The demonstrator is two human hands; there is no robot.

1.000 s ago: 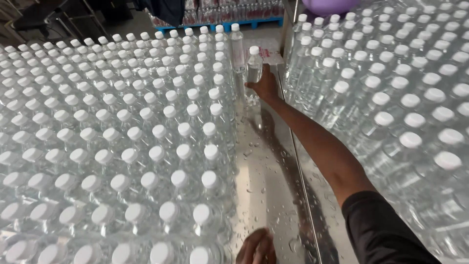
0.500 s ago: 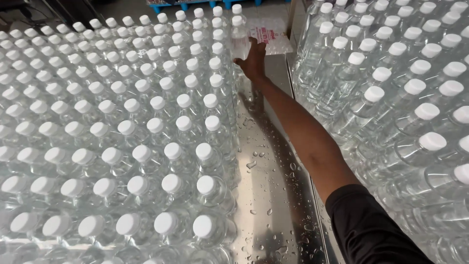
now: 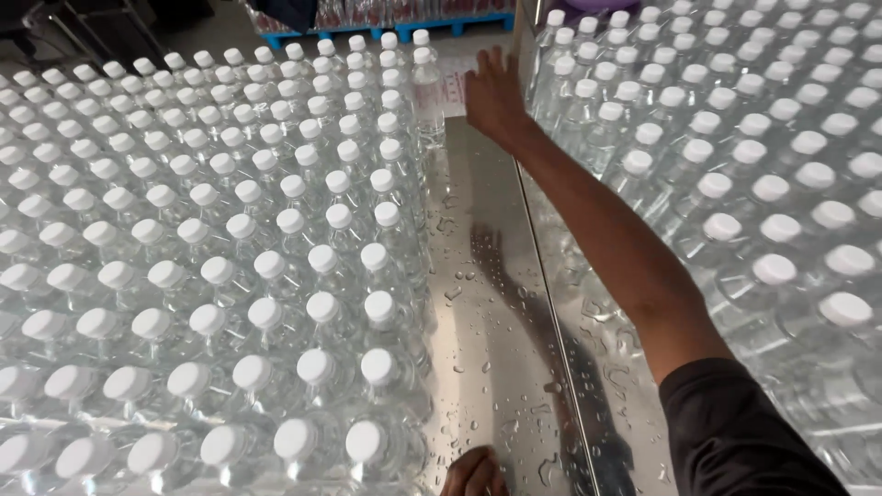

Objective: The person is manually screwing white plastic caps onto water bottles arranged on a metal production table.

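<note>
Head view of a wet stainless-steel tabletop (image 3: 496, 303) carrying a dense block of clear, white-capped water bottles (image 3: 211, 266) on its left; a second block of bottles (image 3: 753, 165) is being reflected or held behind the upright steel divider (image 3: 551, 303) on the right. The right hand (image 3: 491, 96) is being extended far forward with the fingers spread and loose, gripping nothing, just beside the far corner bottle (image 3: 424, 87) of the left block; contact with it cannot be told. Only the knuckles of the left hand (image 3: 473, 473) are being shown at the lower edge, near the front corner bottle (image 3: 367, 450); whether its grip is closed cannot be told. For the edge bottles to be kept well in line, the open palm is best being pressed flat against the bottle's shoulder rather than its cap, and pushed slowly, since droplets on the steel are making the surface slippery and a tall bottle is likely to be tipped.
</note>
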